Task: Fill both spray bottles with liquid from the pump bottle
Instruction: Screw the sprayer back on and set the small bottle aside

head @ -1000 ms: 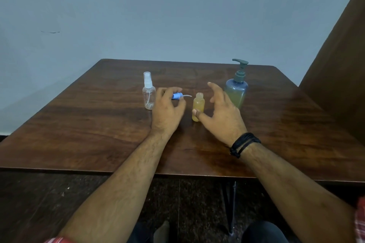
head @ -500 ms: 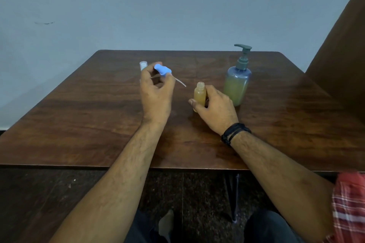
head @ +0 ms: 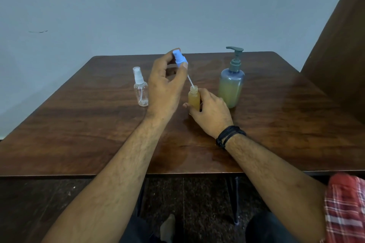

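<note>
- Head view: the left hand (head: 165,87) is raised above the wooden table (head: 83,124), pinching a blue spray cap (head: 179,59) between thumb and fingertips.
- A thin white dip tube (head: 190,80) hangs slanted from that cap, and its lower end meets the open mouth of the small yellow spray bottle (head: 194,98).
- The right hand (head: 212,112) is wrapped around the lower part of the yellow bottle, holding it upright on the table; a black cord bracelet (head: 230,135) circles that wrist.
- The yellow bottle looks filled nearly to its neck with amber liquid.
- A clear spray bottle (head: 140,89) stands upright to the left of the left hand, apart from it, with its white sprayer on; it looks empty.
- The pump bottle (head: 231,83) stands upright just right of the right hand, near the far side of the table, with yellowish liquid in its lower part and a dark green pump on top.
- A red plaid sleeve (head: 345,207) shows at the lower right edge.
</note>
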